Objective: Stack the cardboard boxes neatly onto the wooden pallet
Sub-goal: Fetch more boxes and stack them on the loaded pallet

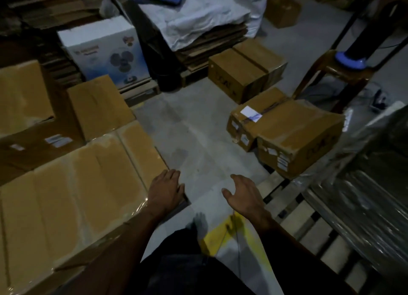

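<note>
Cardboard boxes point(284, 133) on wooden pallet point(293, 215)

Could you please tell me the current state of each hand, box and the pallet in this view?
left hand: open, resting on the large box's corner.
right hand: open, holding nothing.
large box: taped shut.
labelled box: closed, partly on the pallet's end.
wooden pallet: slats mostly bare.

you see a brown taped cardboard box point(295, 135) resting tilted on the slatted wooden pallet's point(293, 215) far corner.
</note>
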`<state>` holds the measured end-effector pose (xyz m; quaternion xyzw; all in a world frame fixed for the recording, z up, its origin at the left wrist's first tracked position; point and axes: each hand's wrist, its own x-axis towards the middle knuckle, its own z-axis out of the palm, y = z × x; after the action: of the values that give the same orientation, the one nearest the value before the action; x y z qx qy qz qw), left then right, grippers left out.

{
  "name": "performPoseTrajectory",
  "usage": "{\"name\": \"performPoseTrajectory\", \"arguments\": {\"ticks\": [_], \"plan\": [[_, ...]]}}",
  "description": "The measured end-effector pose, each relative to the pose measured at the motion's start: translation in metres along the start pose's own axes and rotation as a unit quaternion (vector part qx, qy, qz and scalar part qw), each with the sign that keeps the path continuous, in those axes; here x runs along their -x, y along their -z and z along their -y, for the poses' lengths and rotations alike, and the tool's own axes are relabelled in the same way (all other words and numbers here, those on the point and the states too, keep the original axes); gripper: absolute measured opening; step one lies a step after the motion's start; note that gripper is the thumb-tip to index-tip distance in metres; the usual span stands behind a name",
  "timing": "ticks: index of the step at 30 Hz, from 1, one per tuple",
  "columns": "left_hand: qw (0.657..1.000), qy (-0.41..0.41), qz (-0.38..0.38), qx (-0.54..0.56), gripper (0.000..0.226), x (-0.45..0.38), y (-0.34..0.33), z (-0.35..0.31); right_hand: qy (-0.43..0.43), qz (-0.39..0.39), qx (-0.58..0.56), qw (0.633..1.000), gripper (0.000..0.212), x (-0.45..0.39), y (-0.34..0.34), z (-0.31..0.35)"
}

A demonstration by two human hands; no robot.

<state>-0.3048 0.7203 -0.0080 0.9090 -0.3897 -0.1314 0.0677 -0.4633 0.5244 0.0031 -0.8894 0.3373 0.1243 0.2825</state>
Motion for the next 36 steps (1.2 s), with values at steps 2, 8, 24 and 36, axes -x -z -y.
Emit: {"name": "performPoseTrajectory", "arguments": {"ticks": [2,8,24,36], "plan": [[1.0,-0.011,-0.005,0.004,0.054,-0.035,-0.002,-0.009,-0.004,0.0,0.003,1.0,0.067,-0.023,0.014,-0.009],[0.999,-0.007,0.016,0.032,0.064,-0.172,-0.015,-0.017,-0.028,0.013,0.009,0.999,0.068,-0.135,0.053,-0.028],[0.997,0.049,0.066,0.011,0.058,-0.495,0.06,-0.01,-0.047,0.011,-0.006,0.999,0.07,-0.452,0.219,-0.009],[0.987,0.146,0.063,0.001,0.062,-0.717,0.111,-0.024,0.026,0.059,0.018,0.998,0.069,-0.699,0.343,-0.003]]}}
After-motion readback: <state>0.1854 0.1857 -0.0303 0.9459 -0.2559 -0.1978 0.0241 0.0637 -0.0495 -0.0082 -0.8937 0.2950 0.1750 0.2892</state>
